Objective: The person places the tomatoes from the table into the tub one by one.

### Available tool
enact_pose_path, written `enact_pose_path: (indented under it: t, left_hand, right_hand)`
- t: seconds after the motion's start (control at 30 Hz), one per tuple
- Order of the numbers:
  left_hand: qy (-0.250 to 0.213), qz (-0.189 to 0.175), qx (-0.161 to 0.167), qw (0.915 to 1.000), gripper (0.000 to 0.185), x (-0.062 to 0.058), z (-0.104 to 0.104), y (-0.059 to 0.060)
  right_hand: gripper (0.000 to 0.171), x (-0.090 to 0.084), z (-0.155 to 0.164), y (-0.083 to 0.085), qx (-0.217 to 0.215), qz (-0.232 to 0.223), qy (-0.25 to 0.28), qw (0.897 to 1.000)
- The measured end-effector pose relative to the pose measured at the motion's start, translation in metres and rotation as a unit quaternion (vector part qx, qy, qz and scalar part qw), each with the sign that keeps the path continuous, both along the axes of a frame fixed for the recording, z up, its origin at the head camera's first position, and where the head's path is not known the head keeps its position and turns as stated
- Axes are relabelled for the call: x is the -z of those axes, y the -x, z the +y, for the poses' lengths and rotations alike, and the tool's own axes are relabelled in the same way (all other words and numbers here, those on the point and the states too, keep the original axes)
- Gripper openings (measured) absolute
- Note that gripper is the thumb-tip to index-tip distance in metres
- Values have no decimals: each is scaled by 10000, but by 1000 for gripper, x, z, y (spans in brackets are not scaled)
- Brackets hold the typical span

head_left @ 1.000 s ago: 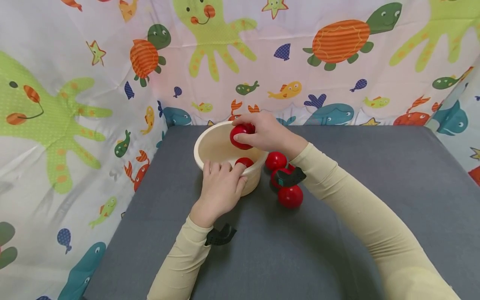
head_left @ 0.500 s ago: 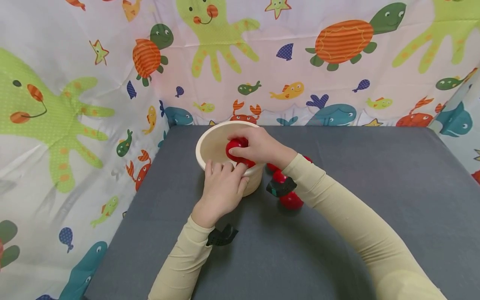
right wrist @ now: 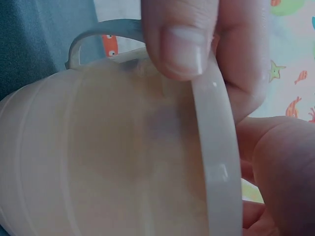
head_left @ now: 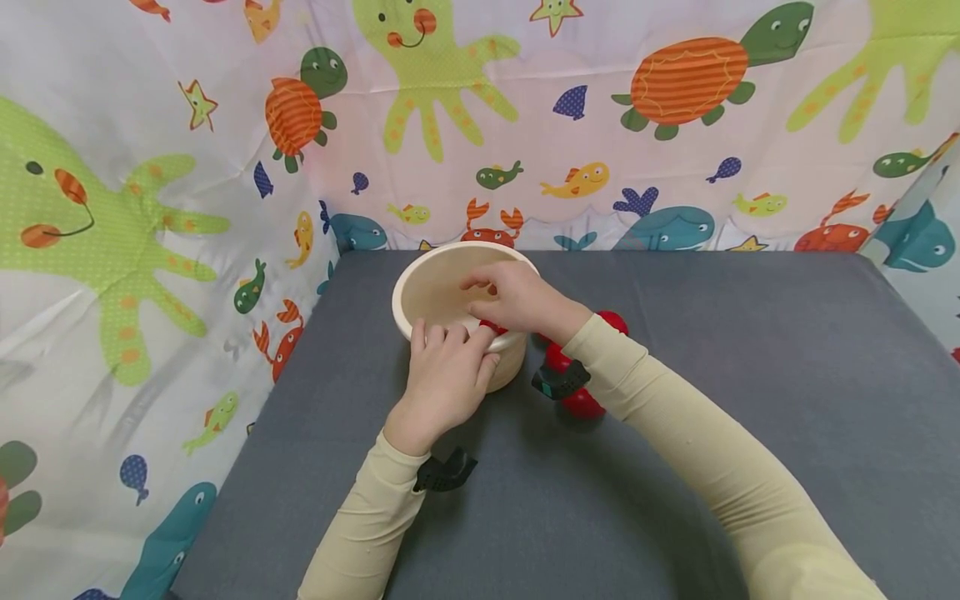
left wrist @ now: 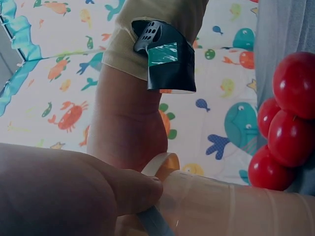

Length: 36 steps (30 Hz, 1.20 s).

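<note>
A cream plastic bucket [head_left: 512,365] stands on the grey table, its mouth tilted a little toward me. My left hand [head_left: 442,385] grips its near rim, fingers over the edge and the thumb [right wrist: 179,54] against the outer wall. Inside the bucket's mouth is my right hand [head_left: 517,296], fingers loosely bent with nothing visible between them. Part of a red ball [head_left: 492,327] shows below it in the bucket; the rest of the inside is hidden by the hands. Several shiny red balls [left wrist: 291,137] lie close together right of the bucket, partly behind my right wrist.
The grey table [head_left: 750,375] extends to both sides. Cloth with printed sea animals [head_left: 570,175] hangs at its back and left edges. A thin bucket handle [right wrist: 103,30] arches from the rim. Each wrist carries a black camera [head_left: 446,472].
My right hand has lowered into the bucket with a red ball and let go of it; the fingers have loosened. My left hand keeps its hold on the rim.
</note>
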<state>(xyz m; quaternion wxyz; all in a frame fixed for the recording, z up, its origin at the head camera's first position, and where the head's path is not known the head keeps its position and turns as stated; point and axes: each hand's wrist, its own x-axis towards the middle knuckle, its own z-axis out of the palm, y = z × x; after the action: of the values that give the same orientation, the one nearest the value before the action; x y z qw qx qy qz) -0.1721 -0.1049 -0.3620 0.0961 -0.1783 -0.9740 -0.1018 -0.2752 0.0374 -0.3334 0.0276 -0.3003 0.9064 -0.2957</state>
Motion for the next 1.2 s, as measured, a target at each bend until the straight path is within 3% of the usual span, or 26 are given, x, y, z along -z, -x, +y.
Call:
enact_pose_path:
  t: [0.5, 0.7, 0.97, 1.2]
  left_hand:
    - [-15, -99, 16, 9999, 33, 0, 4, -1]
    - [-4, 9, 17, 10000, 32, 1, 2, -1]
    - [-117, 22, -24, 9999, 33, 0, 0, 0]
    - [-183, -103, -38, 9998, 32, -1, 0, 0]
  right_hand:
    - [39, 2, 5, -3, 170, -93, 13, 9998]
    - [40, -6, 14, -5, 291, -163, 447, 9984]
    - [44, -33, 62, -3, 984, -109, 812, 9918]
    - [44, -28, 119, 0, 1749, -245, 703, 9818]
